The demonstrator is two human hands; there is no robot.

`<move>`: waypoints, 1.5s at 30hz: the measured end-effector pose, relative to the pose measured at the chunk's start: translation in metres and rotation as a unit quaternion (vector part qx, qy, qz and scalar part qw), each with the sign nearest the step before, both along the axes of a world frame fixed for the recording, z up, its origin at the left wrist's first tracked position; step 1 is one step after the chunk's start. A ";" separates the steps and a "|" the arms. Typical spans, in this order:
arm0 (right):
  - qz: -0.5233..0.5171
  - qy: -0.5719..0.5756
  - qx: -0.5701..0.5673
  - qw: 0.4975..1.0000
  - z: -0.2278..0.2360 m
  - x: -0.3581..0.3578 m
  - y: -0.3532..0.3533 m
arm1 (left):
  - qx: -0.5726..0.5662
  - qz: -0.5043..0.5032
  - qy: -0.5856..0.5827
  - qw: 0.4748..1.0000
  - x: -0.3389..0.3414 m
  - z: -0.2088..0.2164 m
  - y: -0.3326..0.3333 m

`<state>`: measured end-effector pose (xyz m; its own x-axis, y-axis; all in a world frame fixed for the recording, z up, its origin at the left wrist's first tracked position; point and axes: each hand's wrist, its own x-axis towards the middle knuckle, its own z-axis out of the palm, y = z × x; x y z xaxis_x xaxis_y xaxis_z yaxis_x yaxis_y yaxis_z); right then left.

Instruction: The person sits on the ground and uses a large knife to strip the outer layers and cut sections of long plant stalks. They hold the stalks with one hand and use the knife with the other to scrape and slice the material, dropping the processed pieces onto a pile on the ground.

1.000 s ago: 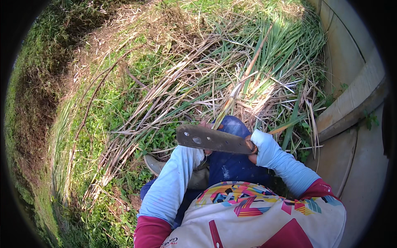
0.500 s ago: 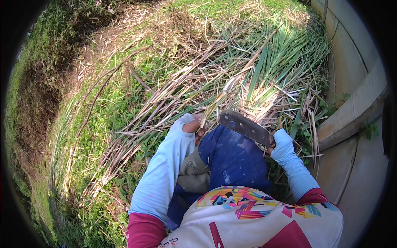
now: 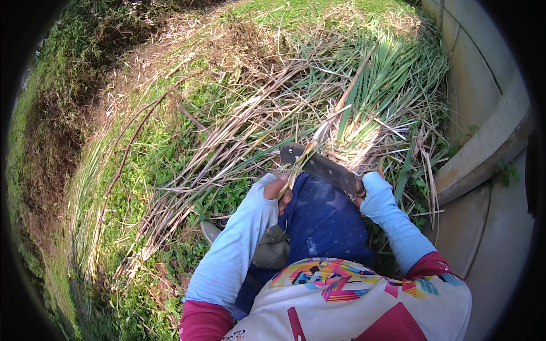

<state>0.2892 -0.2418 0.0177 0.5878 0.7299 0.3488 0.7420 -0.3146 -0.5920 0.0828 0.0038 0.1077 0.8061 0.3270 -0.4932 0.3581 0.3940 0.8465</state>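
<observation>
One long, tan-and-yellow plant stalk (image 3: 322,132) slanted from the lap up over a green-and-brown pile of long leaves (image 3: 382,79). One broad, dark, perforated metal blade (image 3: 333,172) lay crosswise behind it, near its lower end; the stalk hid part of the blade. Just below was one knee in blue trousers (image 3: 324,219); a grey wall (image 3: 475,85) rose at right. The left hand (image 3: 277,191) curled closed around the stalk's lower end; the right hand (image 3: 368,192) gripped the blade's handle.
</observation>
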 end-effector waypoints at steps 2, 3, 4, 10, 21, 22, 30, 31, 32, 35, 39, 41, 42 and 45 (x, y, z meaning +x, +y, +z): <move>-0.005 0.046 -0.050 0.998 0.017 -0.007 0.003 | -0.122 0.023 0.018 0.992 0.000 -0.003 -0.011; -0.007 0.069 -0.075 0.995 0.023 -0.011 0.004 | -0.100 0.011 0.016 0.995 0.000 -0.013 -0.014; 0.022 0.018 -0.095 0.995 0.025 -0.014 0.007 | -0.076 0.002 0.014 0.997 -0.002 -0.029 -0.015; 0.021 0.015 -0.244 0.970 0.038 0.012 0.021 | 0.422 0.021 0.014 0.906 -0.021 -0.058 -0.060; 0.066 0.014 -0.276 0.959 0.036 0.001 0.029 | 0.480 0.037 0.042 0.875 -0.034 -0.056 -0.054; 0.086 0.019 -0.291 0.953 0.036 0.004 0.032 | 0.495 0.033 0.047 0.867 -0.039 -0.056 -0.056; -0.240 0.125 -0.145 0.952 -0.033 0.137 0.015 | 0.445 -0.002 0.125 0.887 -0.066 -0.052 -0.046; -0.220 0.152 -0.120 0.956 -0.034 0.128 0.013 | 0.473 -0.023 0.136 0.870 -0.067 -0.045 -0.045; -0.203 0.179 -0.096 0.958 -0.024 0.113 0.009 | 0.498 -0.047 0.145 0.854 -0.063 -0.034 -0.044; -0.136 0.226 -0.029 0.964 -0.010 0.063 0.004 | 0.544 -0.078 0.161 0.820 -0.055 -0.029 -0.041; -0.056 0.153 -0.047 0.985 0.013 0.001 0.008 | 0.503 -0.071 0.199 0.838 -0.032 -0.032 -0.034; -0.006 0.138 -0.085 0.987 0.050 -0.027 0.016 | 0.445 -0.013 0.120 0.888 -0.033 -0.057 -0.016; 0.027 0.127 -0.094 0.987 0.058 -0.036 0.021 | 0.286 0.013 0.111 0.952 -0.030 -0.069 -0.004; 0.122 0.019 -0.091 0.988 0.067 -0.052 0.024 | 0.041 0.093 0.062 0.993 -0.016 -0.053 -0.007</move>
<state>0.2377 -0.2175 0.0851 0.3957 0.9005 0.1801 0.7878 -0.2322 -0.5704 0.0671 -0.0035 0.0543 0.6636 0.5066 -0.5505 0.3890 0.3949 0.8323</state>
